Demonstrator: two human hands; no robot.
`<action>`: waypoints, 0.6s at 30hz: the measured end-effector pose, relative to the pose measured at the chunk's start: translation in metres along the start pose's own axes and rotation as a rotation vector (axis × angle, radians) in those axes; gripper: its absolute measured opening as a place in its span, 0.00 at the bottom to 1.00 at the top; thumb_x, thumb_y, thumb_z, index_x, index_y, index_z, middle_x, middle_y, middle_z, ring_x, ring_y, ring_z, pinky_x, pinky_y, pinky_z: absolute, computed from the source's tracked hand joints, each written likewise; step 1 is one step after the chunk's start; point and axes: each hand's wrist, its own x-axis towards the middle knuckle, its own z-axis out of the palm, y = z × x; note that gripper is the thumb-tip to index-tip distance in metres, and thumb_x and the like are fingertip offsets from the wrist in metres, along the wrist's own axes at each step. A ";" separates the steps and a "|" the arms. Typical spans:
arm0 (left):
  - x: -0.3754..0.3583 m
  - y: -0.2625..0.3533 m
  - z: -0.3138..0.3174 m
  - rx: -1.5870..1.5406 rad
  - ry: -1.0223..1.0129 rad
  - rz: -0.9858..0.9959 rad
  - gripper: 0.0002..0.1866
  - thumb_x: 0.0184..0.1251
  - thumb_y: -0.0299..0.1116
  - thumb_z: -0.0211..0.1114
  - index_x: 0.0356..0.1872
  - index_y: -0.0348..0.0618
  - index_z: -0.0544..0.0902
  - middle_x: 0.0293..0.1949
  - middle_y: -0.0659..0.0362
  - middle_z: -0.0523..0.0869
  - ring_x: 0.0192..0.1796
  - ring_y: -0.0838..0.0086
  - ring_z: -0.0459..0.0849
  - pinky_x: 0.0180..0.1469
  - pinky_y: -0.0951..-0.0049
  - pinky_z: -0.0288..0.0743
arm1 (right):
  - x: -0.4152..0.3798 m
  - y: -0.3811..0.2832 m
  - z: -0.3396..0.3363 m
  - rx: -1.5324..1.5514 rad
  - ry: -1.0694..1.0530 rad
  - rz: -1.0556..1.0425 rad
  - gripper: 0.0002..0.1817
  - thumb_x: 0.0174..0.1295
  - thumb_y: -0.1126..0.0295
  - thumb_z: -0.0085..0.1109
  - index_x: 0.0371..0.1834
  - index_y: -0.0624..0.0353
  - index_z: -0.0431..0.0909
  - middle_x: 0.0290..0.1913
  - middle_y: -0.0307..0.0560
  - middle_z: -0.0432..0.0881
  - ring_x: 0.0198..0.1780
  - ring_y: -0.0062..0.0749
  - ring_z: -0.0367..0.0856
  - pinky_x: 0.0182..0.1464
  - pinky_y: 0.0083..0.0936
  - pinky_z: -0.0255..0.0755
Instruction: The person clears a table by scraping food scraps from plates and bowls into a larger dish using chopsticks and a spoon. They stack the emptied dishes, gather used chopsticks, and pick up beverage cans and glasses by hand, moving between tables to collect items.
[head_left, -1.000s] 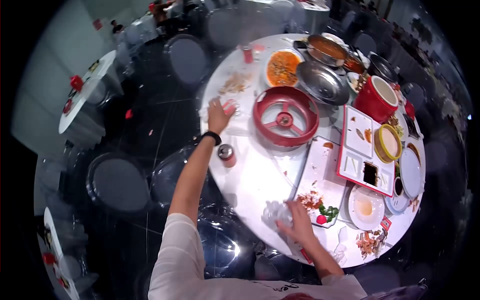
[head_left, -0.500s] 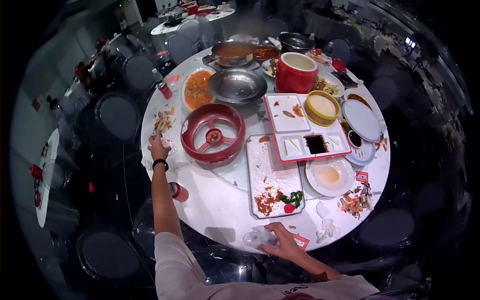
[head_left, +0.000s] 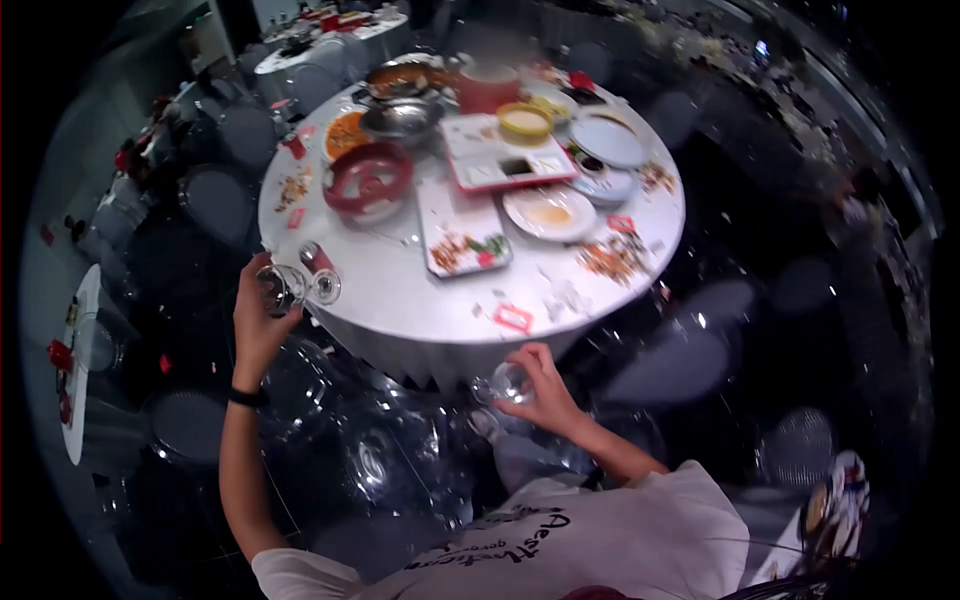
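My left hand [head_left: 262,318] is closed around a clear stemmed glass [head_left: 284,289], tipped on its side just off the left front edge of the round table [head_left: 400,305]. Its round foot overlaps a red drink can [head_left: 317,258] lying on the cloth. Lower and nearer my body, my right hand [head_left: 545,393] grips another clear glass [head_left: 503,384] between thumb and fingers. That one hangs in front of the table's edge, over the dark floor. A red printed card [head_left: 513,318] lies on the cloth above my right hand.
The table carries a red ring-shaped stand [head_left: 355,207], a white rectangular plate [head_left: 440,215] with scraps, a red-edged divided tray [head_left: 480,150], a white plate [head_left: 522,208] and a metal bowl [head_left: 402,120]. Food scraps [head_left: 612,262] lie at right. Transparent chairs [head_left: 680,345] stand around.
My left hand has come back from the table's left side and now holds a glass. My right hand has carried its glass off the front edge. The view has shifted back from the table.
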 end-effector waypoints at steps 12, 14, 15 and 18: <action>-0.245 0.244 0.089 -0.215 -0.717 0.278 0.41 0.38 0.24 0.74 0.62 0.42 0.67 0.51 0.53 0.75 0.46 0.64 0.77 0.47 0.69 0.76 | -0.312 -0.076 -0.153 -0.054 0.094 0.201 0.38 0.43 0.64 0.73 0.59 0.57 0.65 0.53 0.51 0.66 0.53 0.44 0.74 0.53 0.34 0.71; -0.259 0.272 0.111 -0.216 -0.773 0.285 0.41 0.39 0.24 0.74 0.62 0.42 0.67 0.51 0.52 0.75 0.46 0.63 0.77 0.48 0.69 0.76 | -0.356 -0.064 -0.183 -0.089 0.148 0.235 0.39 0.43 0.64 0.74 0.60 0.59 0.64 0.53 0.53 0.67 0.51 0.45 0.74 0.52 0.34 0.71; -0.265 0.285 0.122 -0.222 -0.788 0.274 0.41 0.40 0.24 0.73 0.62 0.42 0.66 0.52 0.52 0.75 0.46 0.63 0.77 0.49 0.69 0.76 | -0.375 -0.057 -0.196 -0.109 0.187 0.276 0.40 0.42 0.64 0.74 0.60 0.59 0.64 0.53 0.52 0.67 0.51 0.46 0.74 0.53 0.34 0.71; -0.288 0.325 0.158 -0.260 -0.791 0.216 0.41 0.39 0.23 0.73 0.61 0.41 0.66 0.52 0.52 0.75 0.47 0.63 0.78 0.50 0.68 0.76 | -0.430 -0.036 -0.236 -0.113 0.290 0.400 0.40 0.41 0.65 0.76 0.59 0.58 0.65 0.52 0.50 0.68 0.52 0.43 0.74 0.50 0.31 0.72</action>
